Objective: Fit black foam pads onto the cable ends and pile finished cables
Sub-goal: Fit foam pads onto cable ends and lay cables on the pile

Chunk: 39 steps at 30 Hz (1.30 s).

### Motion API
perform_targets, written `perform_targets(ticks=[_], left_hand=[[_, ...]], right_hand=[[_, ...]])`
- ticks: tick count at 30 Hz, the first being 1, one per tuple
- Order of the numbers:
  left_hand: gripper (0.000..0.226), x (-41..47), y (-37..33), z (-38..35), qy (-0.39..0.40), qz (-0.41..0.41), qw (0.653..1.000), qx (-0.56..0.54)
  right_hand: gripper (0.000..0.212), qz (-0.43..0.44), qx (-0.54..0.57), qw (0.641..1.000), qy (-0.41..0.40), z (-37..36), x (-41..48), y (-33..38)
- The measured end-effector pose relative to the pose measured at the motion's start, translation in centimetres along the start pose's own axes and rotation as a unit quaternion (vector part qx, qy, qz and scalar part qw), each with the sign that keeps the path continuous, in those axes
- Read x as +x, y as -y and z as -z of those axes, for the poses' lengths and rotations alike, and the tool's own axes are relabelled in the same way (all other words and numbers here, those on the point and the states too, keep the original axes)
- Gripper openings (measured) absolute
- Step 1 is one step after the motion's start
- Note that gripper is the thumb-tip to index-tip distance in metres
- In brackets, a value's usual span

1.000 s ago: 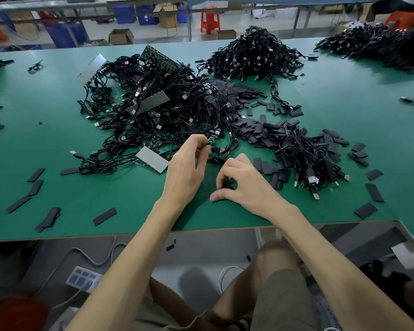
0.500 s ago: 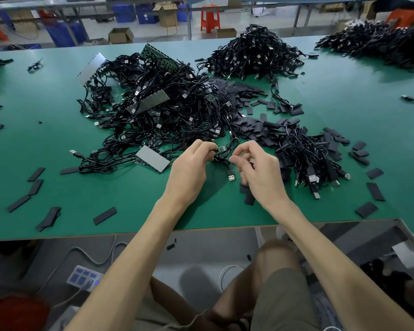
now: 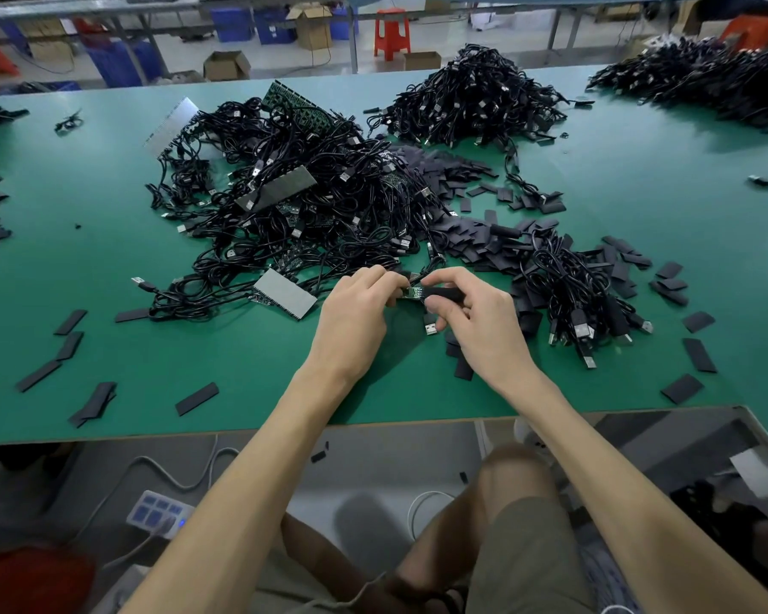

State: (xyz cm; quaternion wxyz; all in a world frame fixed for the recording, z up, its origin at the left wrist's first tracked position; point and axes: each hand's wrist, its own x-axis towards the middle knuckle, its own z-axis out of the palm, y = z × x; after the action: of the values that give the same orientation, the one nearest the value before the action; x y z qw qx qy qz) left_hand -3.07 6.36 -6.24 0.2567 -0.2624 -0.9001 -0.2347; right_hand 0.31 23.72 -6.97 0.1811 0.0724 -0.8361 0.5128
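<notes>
Right hand (image 3: pixel 479 325) has lifted a squashy black foam pad (image 3: pixel 445 295), pinched. Left hand (image 3: pixel 355 316), nine o'clock, grips the likely fragile green circuit-board cable end (image 3: pixel 412 293) edgewise.

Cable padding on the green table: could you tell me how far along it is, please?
Done, apparently: the small pile of cables beside the right hand. In hand: the left hand pinches a cable end while the right holds a foam pad at it. Left: the large tangled heap and many loose pads.
</notes>
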Motion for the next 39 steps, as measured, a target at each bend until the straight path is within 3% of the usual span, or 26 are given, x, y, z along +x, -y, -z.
perform_targets(ticks=[21,26,39], left_hand=[[0.040,0.11,-0.26,0.12,0.030,0.012,0.999,0.008],[0.040,0.10,-0.27,0.10,0.027,0.011,1.000,0.006],[0.040,0.07,-0.36,-0.01,0.033,0.010,0.999,0.004]], right_hand=[[0.021,-0.006,-0.003,1.000,-0.015,0.02,0.09,0.07],[0.013,-0.035,0.004,0.999,-0.005,-0.14,0.18,-0.21],[0.019,-0.034,0.010,0.999,-0.018,0.17,-0.04,-0.38]])
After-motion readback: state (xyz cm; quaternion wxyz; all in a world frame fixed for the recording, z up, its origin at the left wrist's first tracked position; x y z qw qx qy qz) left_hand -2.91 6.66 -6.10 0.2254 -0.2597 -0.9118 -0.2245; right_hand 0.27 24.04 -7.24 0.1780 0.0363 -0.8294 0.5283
